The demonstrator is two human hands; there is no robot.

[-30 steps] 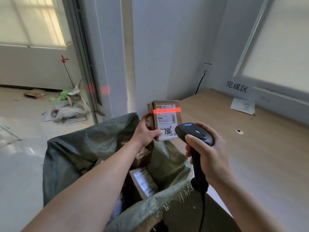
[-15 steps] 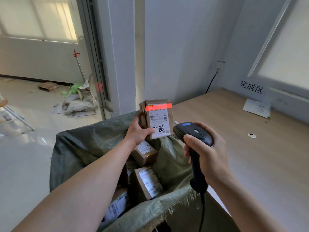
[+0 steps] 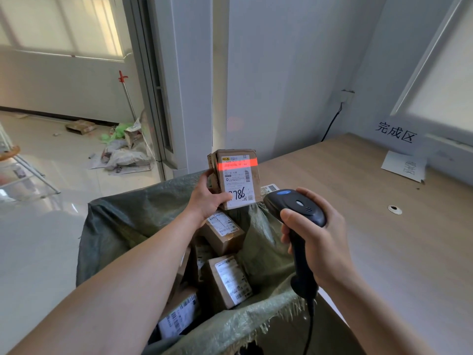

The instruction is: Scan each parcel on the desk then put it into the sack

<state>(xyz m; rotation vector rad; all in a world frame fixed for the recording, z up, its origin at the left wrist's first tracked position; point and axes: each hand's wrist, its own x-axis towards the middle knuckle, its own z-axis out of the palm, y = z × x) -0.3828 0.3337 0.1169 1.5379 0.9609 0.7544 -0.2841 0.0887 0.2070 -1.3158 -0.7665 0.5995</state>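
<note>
Your desk fills the right side, and the green sack stands open against its near-left edge, with several boxes lying inside. Above the sack's mouth your left hand grasps the parcel upright by its lower left corner, label towards you. Your right hand is wrapped round the scanner handle, head pointed at the parcel. A red beam crosses the label's top.

Red scanner beam crosses held parcel
</note>
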